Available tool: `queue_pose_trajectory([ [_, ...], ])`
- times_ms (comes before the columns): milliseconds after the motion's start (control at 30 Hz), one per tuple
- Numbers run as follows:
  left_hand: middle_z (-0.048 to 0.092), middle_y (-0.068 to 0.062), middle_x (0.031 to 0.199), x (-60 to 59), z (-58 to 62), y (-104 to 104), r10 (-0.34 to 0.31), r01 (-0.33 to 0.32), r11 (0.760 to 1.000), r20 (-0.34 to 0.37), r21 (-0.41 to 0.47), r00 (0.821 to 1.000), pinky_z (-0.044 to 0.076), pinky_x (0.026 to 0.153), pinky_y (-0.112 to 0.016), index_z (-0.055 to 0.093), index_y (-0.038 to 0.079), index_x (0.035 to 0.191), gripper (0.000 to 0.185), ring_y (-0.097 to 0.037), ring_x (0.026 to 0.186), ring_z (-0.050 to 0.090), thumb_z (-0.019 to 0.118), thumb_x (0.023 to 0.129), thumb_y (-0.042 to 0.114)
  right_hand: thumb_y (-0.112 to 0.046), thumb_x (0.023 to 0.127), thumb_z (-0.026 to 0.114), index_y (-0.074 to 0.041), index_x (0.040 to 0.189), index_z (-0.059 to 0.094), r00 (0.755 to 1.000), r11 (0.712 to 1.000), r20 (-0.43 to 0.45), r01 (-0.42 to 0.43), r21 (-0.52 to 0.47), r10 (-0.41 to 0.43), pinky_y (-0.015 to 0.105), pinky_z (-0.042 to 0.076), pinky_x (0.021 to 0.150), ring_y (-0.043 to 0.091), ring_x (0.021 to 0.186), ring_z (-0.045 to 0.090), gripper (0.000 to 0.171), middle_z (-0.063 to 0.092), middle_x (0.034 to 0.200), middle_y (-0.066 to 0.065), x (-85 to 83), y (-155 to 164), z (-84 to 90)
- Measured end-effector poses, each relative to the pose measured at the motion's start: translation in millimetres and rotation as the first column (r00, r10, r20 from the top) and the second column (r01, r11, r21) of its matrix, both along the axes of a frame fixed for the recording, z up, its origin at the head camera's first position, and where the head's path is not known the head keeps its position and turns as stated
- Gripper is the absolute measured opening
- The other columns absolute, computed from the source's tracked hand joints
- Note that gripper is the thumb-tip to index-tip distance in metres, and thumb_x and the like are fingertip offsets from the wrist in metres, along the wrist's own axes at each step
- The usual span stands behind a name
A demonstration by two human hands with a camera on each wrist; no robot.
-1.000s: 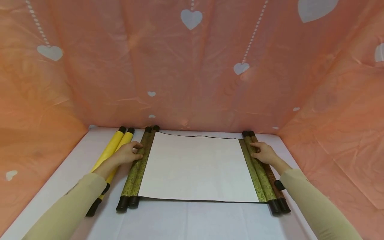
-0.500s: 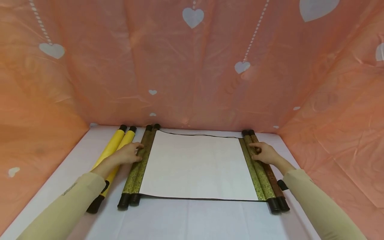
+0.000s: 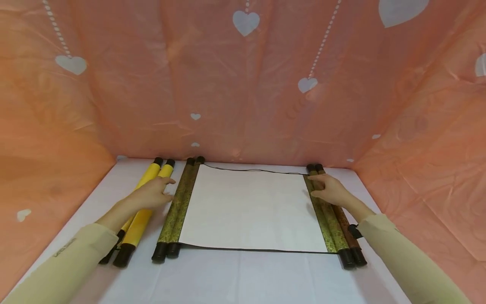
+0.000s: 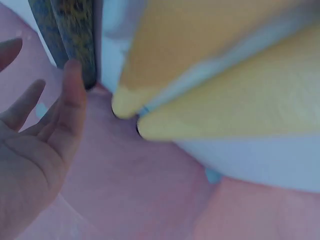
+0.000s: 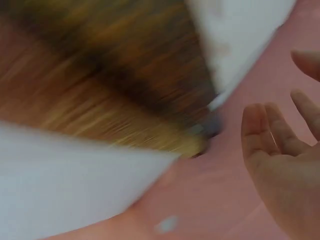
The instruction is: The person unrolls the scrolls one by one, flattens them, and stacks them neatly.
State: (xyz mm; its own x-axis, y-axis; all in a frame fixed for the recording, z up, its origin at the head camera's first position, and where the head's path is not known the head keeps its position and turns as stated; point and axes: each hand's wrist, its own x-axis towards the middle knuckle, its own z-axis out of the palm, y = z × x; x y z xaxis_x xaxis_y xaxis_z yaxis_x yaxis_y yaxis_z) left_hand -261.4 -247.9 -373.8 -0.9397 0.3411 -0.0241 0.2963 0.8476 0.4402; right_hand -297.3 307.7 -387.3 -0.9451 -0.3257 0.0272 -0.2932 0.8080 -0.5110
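Note:
In the head view a white scroll sheet (image 3: 250,207) lies unrolled between speckled green rollers, the left pair (image 3: 172,211) and the right green roller (image 3: 335,230). A speckled brown roller (image 3: 347,231) lies along the right side. My left hand (image 3: 152,194) hovers over two yellow scrolls (image 3: 138,221), thumb and fingers parted, fingertips just left of the green rollers. My right hand (image 3: 331,191) hangs over the right rollers, its fingertips reaching to the sheet's edge strip. Both wrist views show relaxed, parted fingers on the left hand (image 4: 35,140) and the right hand (image 5: 285,155), holding nothing.
A thin dark cord (image 3: 250,170) runs along the sheet's far edge. The white tabletop (image 3: 228,278) extends in front of the scroll. Orange cloth with white hearts (image 3: 243,93) encloses the table at the back and sides.
My left hand has drawn back leftward off the green rollers, its forearm uncovering more of the yellow scrolls. The right hand's fingers have spread and shifted slightly left. The sheet stays flat.

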Motion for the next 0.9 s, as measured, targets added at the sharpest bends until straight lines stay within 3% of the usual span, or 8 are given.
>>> queue_pose_trajectory([
  [100,0.056,-0.039,0.133,3.3,6.1,-21.0,0.039,-0.039,0.999,-0.058,-0.015,0.998,0.052,0.086,-0.056,0.053,-0.016,0.138,0.055,-0.048,0.107,0.062,0.070,0.094,0.014,-0.010,0.098,0.070,-0.001,0.148,0.054,0.998,0.995,-0.016,-0.064,-0.072,0.063,0.055,0.053,0.090,0.048,0.121,0.057,0.054,0.051,0.144,0.031,1.5,-38.4,11.4],
  [167,0.052,-0.042,0.135,7.2,8.4,-36.0,0.079,-0.081,0.996,-0.077,-0.022,0.994,0.050,0.089,-0.063,0.053,-0.016,0.138,0.055,-0.053,0.114,0.058,0.069,0.095,0.014,-0.009,0.097,0.070,-0.003,0.148,0.056,0.993,0.983,-0.021,-0.116,-0.145,0.115,0.048,0.055,0.086,0.042,0.114,0.062,0.053,0.055,0.140,0.027,2.7,-71.5,15.8],
  [300,0.054,-0.044,0.130,13.1,5.3,-65.5,0.113,-0.116,0.993,-0.113,-0.027,0.987,0.049,0.088,-0.066,0.053,-0.019,0.134,0.053,-0.058,0.111,0.058,0.069,0.093,0.011,-0.007,0.094,0.072,-0.004,0.145,0.059,0.972,0.928,-0.026,-0.232,-0.290,0.235,0.041,0.058,0.090,0.034,0.114,0.067,0.052,0.059,0.142,0.022,6.5,-147.9,15.0],
  [400,0.058,-0.044,0.123,17.5,-0.5,-83.1,0.121,-0.125,0.992,-0.134,-0.023,0.984,0.048,0.089,-0.066,0.055,-0.021,0.130,0.050,-0.061,0.112,0.057,0.070,0.091,0.008,-0.004,0.093,0.072,-0.002,0.144,0.059,0.946,0.885,-0.030,-0.313,-0.345,0.323,0.032,0.058,0.090,0.028,0.107,0.070,0.054,0.063,0.139,0.021,10.8,-203.7,9.2],
  [500,0.059,-0.045,0.120,22.9,-7.7,-95.4,0.135,-0.135,0.991,-0.118,0.004,0.984,0.049,0.089,-0.066,0.056,-0.022,0.127,0.049,-0.062,0.111,0.057,0.069,0.090,0.007,-0.004,0.094,0.071,-0.003,0.147,0.056,0.924,0.858,0.005,-0.354,-0.371,0.383,0.025,0.056,0.087,0.022,0.104,0.070,0.056,0.062,0.140,0.020,17.6,-253.6,3.1],
  [667,0.060,-0.042,0.124,32.3,-21.2,-108.0,0.162,-0.161,0.983,-0.007,0.084,0.987,0.054,0.084,-0.057,0.054,-0.018,0.133,0.050,-0.055,0.107,0.064,0.066,0.095,0.012,-0.010,0.096,0.072,-0.007,0.152,0.052,0.906,0.845,0.114,-0.326,-0.424,0.407,0.022,0.055,0.076,0.013,0.099,0.068,0.060,0.057,0.148,0.016,32.7,-322.4,-7.6],
  [800,0.054,-0.042,0.132,36.9,-32.8,-114.9,0.161,-0.184,0.964,0.133,0.192,0.978,0.056,0.075,-0.041,0.046,-0.016,0.141,0.054,-0.049,0.112,0.065,0.063,0.101,0.016,-0.016,0.097,0.073,-0.010,0.156,0.046,0.899,0.837,0.222,-0.230,-0.496,0.378,0.023,0.054,0.078,0.008,0.095,0.069,0.065,0.053,0.152,0.014,45.3,-368.3,-17.5],
  [900,0.052,-0.043,0.134,38.8,-38.5,-119.5,0.161,-0.201,0.949,0.176,0.244,0.971,0.056,0.076,-0.037,0.043,-0.015,0.144,0.056,-0.052,0.117,0.061,0.064,0.102,0.016,-0.019,0.097,0.073,-0.011,0.159,0.041,0.892,0.840,0.301,-0.139,-0.524,0.336,0.024,0.053,0.082,0.007,0.089,0.070,0.071,0.052,0.152,0.012,53.6,-400.8,-25.2],
])
